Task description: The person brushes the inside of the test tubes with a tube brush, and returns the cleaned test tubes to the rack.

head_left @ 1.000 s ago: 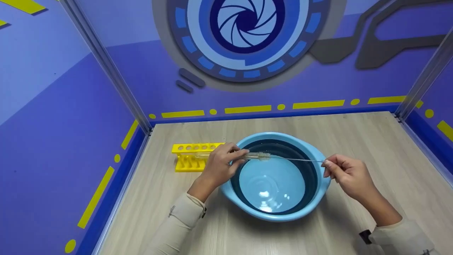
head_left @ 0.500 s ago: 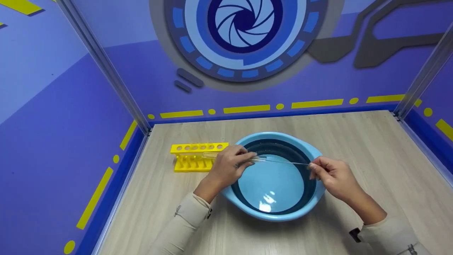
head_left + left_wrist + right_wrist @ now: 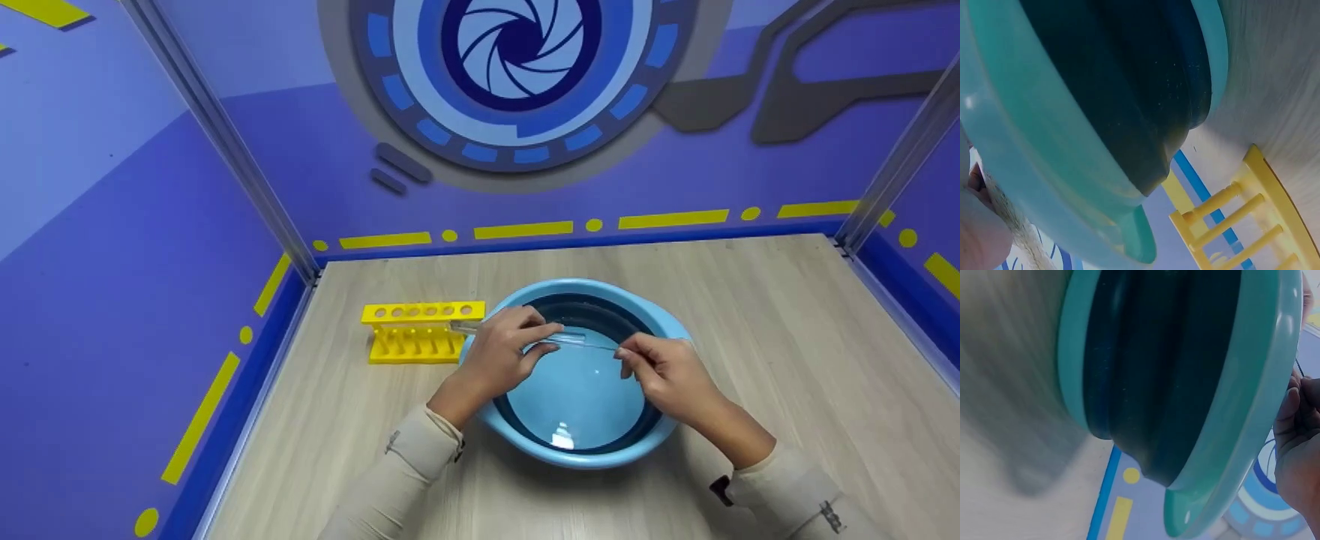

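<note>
My left hand (image 3: 504, 351) grips a clear glass test tube (image 3: 574, 339) lying nearly level above the blue basin (image 3: 577, 459). From the tube's right-hand mouth runs the thin wire handle (image 3: 602, 347) of a test tube brush, pinched between thumb and fingers of my right hand (image 3: 670, 377). In the left wrist view the pale bristles (image 3: 1023, 239) show inside the tube beside the left fingers. The basin has a dark folding wall and a shiny light-blue bottom. In the right wrist view its rim covers part of the right hand (image 3: 1300, 444).
A yellow test tube rack (image 3: 420, 313) with a row of holes and pegs stands left of the basin, partly behind the left hand's side. The wooden table (image 3: 360, 465) is bounded by blue and purple panels (image 3: 285, 165) at the back and sides.
My right hand has moved left toward the left hand, pushing the brush deeper into the tube, so less wire shows. The left hand has shifted slightly right with the tube.
</note>
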